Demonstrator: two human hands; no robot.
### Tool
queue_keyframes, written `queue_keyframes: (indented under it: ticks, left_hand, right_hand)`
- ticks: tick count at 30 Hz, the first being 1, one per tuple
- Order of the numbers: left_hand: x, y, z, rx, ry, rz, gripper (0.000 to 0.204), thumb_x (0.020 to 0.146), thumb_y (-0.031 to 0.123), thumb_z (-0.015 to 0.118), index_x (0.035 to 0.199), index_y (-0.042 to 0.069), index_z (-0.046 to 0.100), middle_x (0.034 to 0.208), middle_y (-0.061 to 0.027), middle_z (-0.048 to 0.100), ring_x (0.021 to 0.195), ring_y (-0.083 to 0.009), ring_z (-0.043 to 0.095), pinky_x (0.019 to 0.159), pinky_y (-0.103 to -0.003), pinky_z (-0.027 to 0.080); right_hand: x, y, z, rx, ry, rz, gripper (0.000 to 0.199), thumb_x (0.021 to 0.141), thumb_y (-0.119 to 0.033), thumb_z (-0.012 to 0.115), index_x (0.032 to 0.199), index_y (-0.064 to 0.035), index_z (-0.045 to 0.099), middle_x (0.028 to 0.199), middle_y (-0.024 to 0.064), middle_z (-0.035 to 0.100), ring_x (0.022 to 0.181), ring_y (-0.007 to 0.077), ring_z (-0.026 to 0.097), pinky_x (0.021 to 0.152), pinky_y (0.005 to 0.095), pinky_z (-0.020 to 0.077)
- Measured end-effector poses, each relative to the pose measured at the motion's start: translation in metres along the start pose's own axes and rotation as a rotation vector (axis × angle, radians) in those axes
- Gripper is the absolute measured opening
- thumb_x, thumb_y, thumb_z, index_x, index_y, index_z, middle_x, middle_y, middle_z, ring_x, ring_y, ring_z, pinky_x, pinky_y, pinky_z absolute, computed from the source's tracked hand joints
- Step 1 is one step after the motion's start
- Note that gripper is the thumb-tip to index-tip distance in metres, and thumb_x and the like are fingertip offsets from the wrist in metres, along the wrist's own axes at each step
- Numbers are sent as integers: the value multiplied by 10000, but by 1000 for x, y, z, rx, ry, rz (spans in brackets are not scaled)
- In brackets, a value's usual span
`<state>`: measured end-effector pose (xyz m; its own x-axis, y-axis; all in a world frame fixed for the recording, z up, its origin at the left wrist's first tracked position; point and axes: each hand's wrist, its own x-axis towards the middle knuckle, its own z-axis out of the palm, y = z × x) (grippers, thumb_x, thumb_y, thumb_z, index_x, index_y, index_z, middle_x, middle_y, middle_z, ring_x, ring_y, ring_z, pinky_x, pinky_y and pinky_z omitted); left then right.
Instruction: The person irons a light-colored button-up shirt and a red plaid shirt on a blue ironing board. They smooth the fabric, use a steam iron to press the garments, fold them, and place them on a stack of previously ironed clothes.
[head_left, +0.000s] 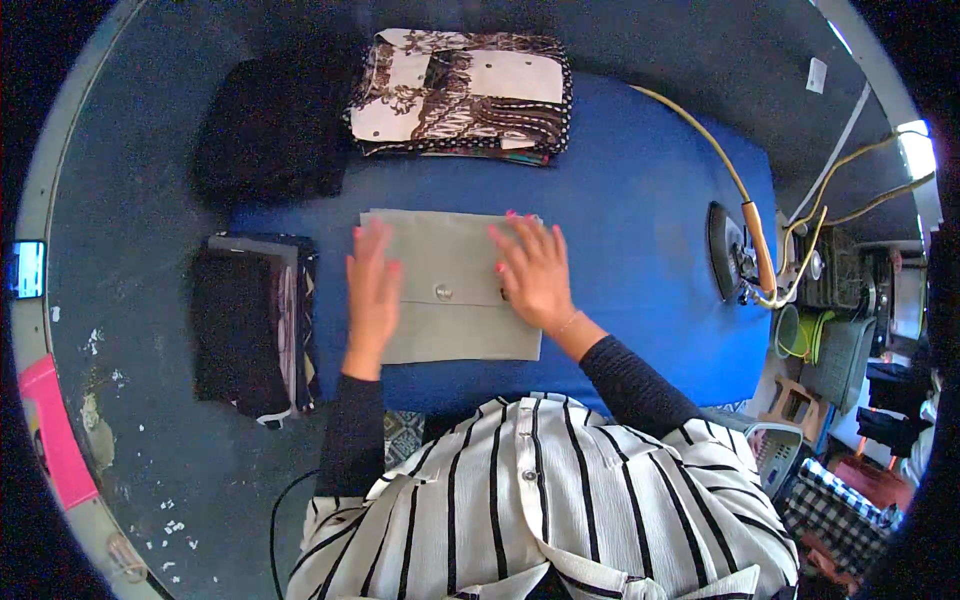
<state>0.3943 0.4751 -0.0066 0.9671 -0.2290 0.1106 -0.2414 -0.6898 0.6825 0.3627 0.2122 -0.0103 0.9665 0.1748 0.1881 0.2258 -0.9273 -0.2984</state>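
Grey-green folded cloth (pixel 450 255) with button (pixel 443 292), middle of frame | left hand (pixel 372 300): open, blurry, gripping nothing, cloth's left side | right hand (pixel 537 280): spread open, gripping nothing, right side | tip: smooth softly outward

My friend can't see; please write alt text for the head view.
A person's left hand and right hand are over folded greyish cloth with a round button, on a blue fabric-covered table; a tan-handled black iron stands at right.
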Motion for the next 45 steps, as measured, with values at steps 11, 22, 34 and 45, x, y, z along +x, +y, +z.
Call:
queue_keyframes:
  ticks: [11,22,34,45]
  left_hand:
    - [-4,-17,43,455,-121,48,638,957,340,429,1510,126,192,1580,-84,138,1455,-282,129,1147,-543,61]
    - [-23,10,47,-371,187,-401,584,881,302,589,1399,116,393,1515,-127,261,1391,-285,243,1112,-523,191]
    - [-27,64,10,-2106,143,-1210,630,904,511,401,1420,168,285,1425,-203,261,1344,-449,232,1008,-753,187]
    - [-2,101,80,-2658,-170,-527,677,913,576,357,1356,67,419,1305,-211,490,1249,-388,447,1039,-571,326]
  right_hand:
    - [65,86,-9,142,-260,-24,234,732,-292,688,932,-196,615,852,46,608,962,271,545,819,418,414]
    - [-11,43,-26,510,-542,663,434,798,-317,720,1074,-11,584,951,152,663,827,299,654,740,388,533]
    - [34,-48,-106,1067,-594,154,438,706,-195,748,1079,-33,585,927,129,667,838,240,652,737,350,520]
    - [-14,-46,-255,140,-451,-523,297,650,-77,686,901,-108,529,818,77,530,768,288,602,642,406,504]
